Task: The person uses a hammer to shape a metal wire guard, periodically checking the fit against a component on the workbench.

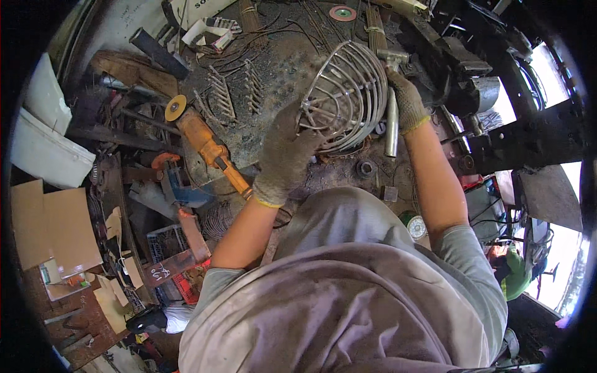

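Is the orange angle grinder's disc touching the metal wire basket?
No, the disc of the angle grinder lies well to the left, clearly apart from the wire basket.

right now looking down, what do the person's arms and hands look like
The left hand and right hand wear soiled grey-brown knit gloves with yellow-edged cuffs. The forearms are bare below short, pale grey sleeves.

Wire basket (371,93): shiny metal. Gloves (283,155): matt knit cloth (grimy). Cardboard (68,227): dull, smooth.
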`<move>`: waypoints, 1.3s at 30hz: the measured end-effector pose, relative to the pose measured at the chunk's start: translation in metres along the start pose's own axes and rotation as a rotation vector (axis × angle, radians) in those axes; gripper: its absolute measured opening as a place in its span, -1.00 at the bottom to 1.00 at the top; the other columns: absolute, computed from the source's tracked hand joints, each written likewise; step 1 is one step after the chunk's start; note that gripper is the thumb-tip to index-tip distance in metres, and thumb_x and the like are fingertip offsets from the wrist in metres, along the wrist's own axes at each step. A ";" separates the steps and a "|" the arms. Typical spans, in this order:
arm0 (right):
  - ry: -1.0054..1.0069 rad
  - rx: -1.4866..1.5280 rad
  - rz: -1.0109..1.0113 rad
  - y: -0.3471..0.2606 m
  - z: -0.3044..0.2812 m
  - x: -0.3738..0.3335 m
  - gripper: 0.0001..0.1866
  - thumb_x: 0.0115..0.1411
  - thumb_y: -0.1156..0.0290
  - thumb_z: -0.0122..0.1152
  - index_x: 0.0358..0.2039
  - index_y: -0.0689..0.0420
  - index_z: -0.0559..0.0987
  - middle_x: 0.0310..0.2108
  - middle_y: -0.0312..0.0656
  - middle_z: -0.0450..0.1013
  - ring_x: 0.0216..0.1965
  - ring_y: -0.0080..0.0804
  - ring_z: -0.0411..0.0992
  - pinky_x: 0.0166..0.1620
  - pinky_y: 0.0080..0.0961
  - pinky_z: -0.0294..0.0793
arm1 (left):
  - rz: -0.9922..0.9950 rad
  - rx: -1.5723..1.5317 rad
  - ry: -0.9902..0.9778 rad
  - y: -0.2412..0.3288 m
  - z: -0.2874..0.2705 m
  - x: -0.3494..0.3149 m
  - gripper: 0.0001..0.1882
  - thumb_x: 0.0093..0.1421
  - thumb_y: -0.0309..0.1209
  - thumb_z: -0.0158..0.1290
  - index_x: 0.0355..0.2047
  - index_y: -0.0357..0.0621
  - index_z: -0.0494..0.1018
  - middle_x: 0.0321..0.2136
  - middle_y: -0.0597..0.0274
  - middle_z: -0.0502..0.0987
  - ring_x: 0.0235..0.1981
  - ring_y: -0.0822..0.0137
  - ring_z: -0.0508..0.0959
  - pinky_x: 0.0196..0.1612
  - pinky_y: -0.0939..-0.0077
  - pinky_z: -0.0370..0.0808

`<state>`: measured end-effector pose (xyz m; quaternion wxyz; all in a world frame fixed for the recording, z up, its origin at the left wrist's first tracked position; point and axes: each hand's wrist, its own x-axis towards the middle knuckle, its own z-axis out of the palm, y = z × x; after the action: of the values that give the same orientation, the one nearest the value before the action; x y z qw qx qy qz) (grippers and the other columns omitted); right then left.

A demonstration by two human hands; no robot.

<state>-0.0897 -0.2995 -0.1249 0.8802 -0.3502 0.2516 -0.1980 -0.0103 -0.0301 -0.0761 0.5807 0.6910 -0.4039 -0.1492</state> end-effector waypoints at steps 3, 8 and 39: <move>-0.039 0.108 0.067 -0.002 0.004 -0.009 -0.68 0.32 0.26 -0.02 -0.07 0.20 0.52 -0.19 -0.06 0.56 -0.22 -0.20 0.54 -0.07 -0.28 0.54 | -0.166 -0.891 -0.006 -0.002 -0.002 0.001 -0.49 0.22 -0.19 0.10 0.08 -0.26 0.37 -0.01 0.09 0.49 -0.02 0.21 0.53 0.05 0.32 0.46; 0.041 0.021 0.055 -0.004 0.021 -0.023 -0.63 0.38 0.32 -0.14 0.06 0.27 0.43 -0.05 0.01 0.50 -0.08 -0.21 0.52 0.08 -0.32 0.51 | -0.174 -0.960 -0.105 -0.024 -0.013 -0.004 -0.35 0.27 -0.02 0.05 0.15 -0.31 0.30 0.04 0.14 0.47 0.08 0.30 0.47 0.14 0.39 0.38; 0.045 -0.950 -0.554 0.032 0.058 -0.148 -0.57 0.28 0.20 0.03 0.04 0.24 0.42 -0.33 0.00 0.53 -0.31 -0.07 0.52 -0.19 -0.22 0.46 | 0.250 0.627 0.247 0.032 -0.056 0.020 -0.77 0.26 -0.34 0.06 -0.37 -0.28 0.56 -0.50 0.07 0.59 -0.44 0.16 0.60 -0.37 0.34 0.45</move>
<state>-0.1685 -0.1704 -0.0667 0.5348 -0.7578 0.2305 -0.2942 0.0276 -0.0067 -0.0253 0.3989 0.7935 -0.4382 0.1387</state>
